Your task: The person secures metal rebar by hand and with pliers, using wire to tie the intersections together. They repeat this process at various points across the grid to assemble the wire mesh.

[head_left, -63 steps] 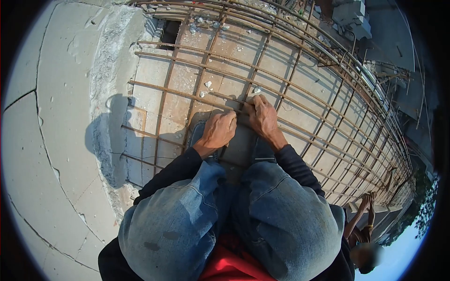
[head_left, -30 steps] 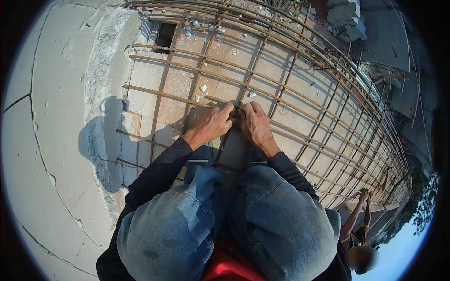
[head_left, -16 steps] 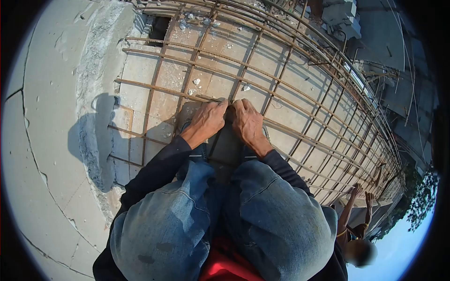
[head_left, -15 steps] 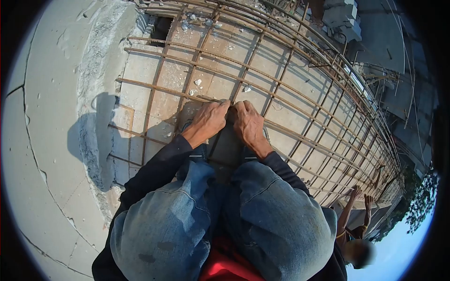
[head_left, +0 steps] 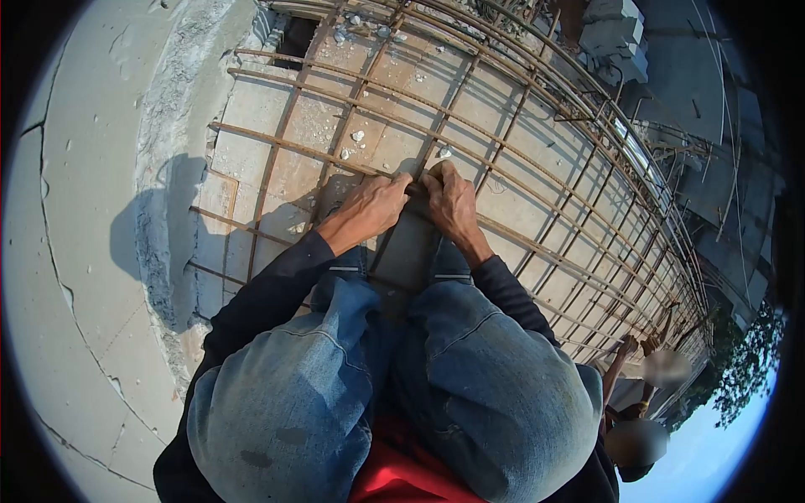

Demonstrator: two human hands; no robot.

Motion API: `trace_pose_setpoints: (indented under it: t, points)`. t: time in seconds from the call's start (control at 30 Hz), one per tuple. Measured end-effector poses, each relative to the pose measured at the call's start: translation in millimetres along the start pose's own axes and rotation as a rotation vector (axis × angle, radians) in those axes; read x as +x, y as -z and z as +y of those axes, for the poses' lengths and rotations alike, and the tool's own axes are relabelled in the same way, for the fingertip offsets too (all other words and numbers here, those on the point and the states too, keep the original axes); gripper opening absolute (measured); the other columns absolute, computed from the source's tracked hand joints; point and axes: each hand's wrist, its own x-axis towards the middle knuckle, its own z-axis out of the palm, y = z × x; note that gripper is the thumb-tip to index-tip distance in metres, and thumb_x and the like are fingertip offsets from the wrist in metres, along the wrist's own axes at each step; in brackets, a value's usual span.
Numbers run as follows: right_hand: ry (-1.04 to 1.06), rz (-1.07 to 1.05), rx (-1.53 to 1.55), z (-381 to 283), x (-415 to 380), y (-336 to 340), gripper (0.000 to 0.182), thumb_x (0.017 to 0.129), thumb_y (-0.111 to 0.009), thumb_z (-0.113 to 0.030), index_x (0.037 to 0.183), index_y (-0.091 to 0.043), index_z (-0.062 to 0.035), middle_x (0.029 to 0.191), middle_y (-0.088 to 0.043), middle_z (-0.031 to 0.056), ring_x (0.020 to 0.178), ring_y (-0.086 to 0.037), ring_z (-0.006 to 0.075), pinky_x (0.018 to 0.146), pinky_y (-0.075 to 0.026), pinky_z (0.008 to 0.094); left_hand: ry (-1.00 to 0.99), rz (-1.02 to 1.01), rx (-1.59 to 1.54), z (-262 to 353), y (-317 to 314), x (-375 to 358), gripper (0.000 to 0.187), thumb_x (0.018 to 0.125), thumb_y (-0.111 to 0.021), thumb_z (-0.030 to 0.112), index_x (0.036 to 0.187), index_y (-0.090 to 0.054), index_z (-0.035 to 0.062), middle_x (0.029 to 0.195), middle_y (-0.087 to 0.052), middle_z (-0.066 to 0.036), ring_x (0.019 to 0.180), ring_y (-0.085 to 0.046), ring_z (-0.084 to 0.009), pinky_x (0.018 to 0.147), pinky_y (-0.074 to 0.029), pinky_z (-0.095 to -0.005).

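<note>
My left hand (head_left: 373, 210) is closed, its thumb and fingertips pinched together at a crossing of the rusty rebar grid (head_left: 277, 142). Close by on the right, my right hand (head_left: 454, 204) has its fingers curled at the same crossing, with a small gap between the two hands. Whatever the fingertips pinch is too small or hidden to make out. Below the hands, shadow covers the panel under the bars. My knees in blue jeans (head_left: 293, 394) are bent on either side, close behind my hands.
A broken concrete edge (head_left: 172, 109) and cracked slab (head_left: 88, 201) lie at left. Long bars (head_left: 616, 126) run bundled along the far right side. Pale rubble bits (head_left: 358, 136) are scattered on the panels. Other people's arms (head_left: 619, 356) reach over the grid at lower right.
My fingertips have parted slightly, the right hand's lifting a little. The view has shifted slightly. At lower right, another person's blurred head has come into view and the co-worker's arms have moved.
</note>
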Motion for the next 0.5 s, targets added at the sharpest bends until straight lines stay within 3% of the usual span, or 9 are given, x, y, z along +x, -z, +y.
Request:
trace_pose_setpoints:
  t: [0.23, 0.3, 0.43, 0.5]
  points:
    - [0.144, 0.088, -0.123, -17.5, -11.4, -11.6, 0.014, 0.083, -0.062, -0.009, 0.093, -0.054, -0.0029, 0.08, -0.062, 0.0196, 0.077, -0.059, 0.0403, 0.065, -0.048, 0.0476, -0.027, -0.019, 0.061, -3.7, -1.9, 3.3, 0.02, 0.081, -0.053, 0.002, 0.099, -0.051, -0.0052, 0.071, -0.057, -0.026, 0.07, -0.057, -0.0444, 0.062, -0.044, -0.0503]
    - [0.104, 0.078, -0.122, -20.2, -11.5, -10.5, 0.013, 0.082, -0.063, -0.009, 0.092, -0.055, -0.0026, 0.081, -0.062, 0.0195, 0.076, -0.059, 0.04, 0.065, -0.048, 0.0483, -0.075, 0.066, 0.059, -4.6, -1.5, 4.8, 0.017, 0.079, -0.051, -0.001, 0.095, -0.051, -0.0049, 0.072, -0.057, -0.025, 0.069, -0.056, -0.0431, 0.06, -0.044, -0.0487]
    - [0.106, 0.129, -0.064, -18.6, -21.2, -17.2, 0.012, 0.083, -0.062, -0.008, 0.092, -0.057, -0.0029, 0.081, -0.063, 0.0183, 0.075, -0.059, 0.0386, 0.065, -0.049, 0.0466, -0.153, 0.02, 0.027, -19.9, -2.3, 14.4, 0.012, 0.08, -0.052, 0.001, 0.091, -0.053, -0.0036, 0.075, -0.058, -0.026, 0.075, -0.057, -0.0429, 0.062, -0.045, -0.0463]
    - [0.078, 0.144, -0.063, -18.2, -25.2, -17.6, 0.013, 0.083, -0.062, -0.008, 0.094, -0.058, -0.003, 0.08, -0.063, 0.0179, 0.074, -0.059, 0.0383, 0.065, -0.049, 0.046, -0.051, -0.25, 0.078, -8.2, 20.7, 28.8, 0.011, 0.082, -0.055, 0.006, 0.09, -0.055, -0.0009, 0.078, -0.059, -0.024, 0.081, -0.059, -0.0416, 0.067, -0.046, -0.0457]
